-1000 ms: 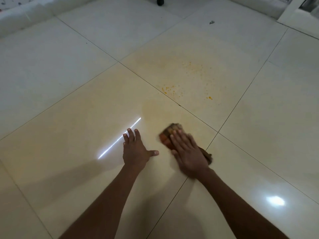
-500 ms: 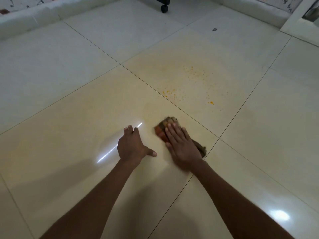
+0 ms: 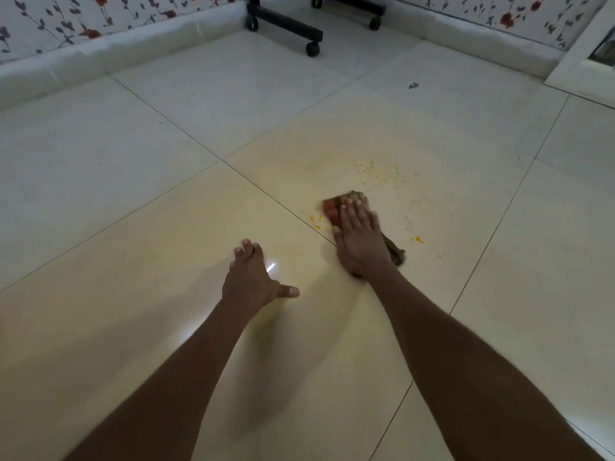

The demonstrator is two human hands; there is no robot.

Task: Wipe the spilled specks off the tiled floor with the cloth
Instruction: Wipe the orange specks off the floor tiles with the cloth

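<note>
A brown and orange cloth (image 3: 336, 207) lies flat on the cream tiled floor (image 3: 166, 247). My right hand (image 3: 361, 239) presses down on it with straight fingers, covering most of it. Orange specks (image 3: 379, 173) are scattered just beyond and to the right of the cloth, and a few more orange specks (image 3: 314, 222) lie at its left edge by the grout line. A larger orange blob (image 3: 417, 240) sits to the right of my hand. My left hand (image 3: 251, 281) rests flat on the tile to the left, fingers spread, holding nothing.
A black frame on castor wheels (image 3: 312, 48) stands at the far wall. A small dark scrap (image 3: 413, 85) lies on the far tile. A white skirting (image 3: 100, 58) under flowered wallpaper bounds the floor, with a white door frame (image 3: 579, 58) at the far right.
My right hand has pushed the cloth forward across the grout line into the orange specks. My left hand stayed planted on the tile. The view has tilted up, showing the wall and frame.
</note>
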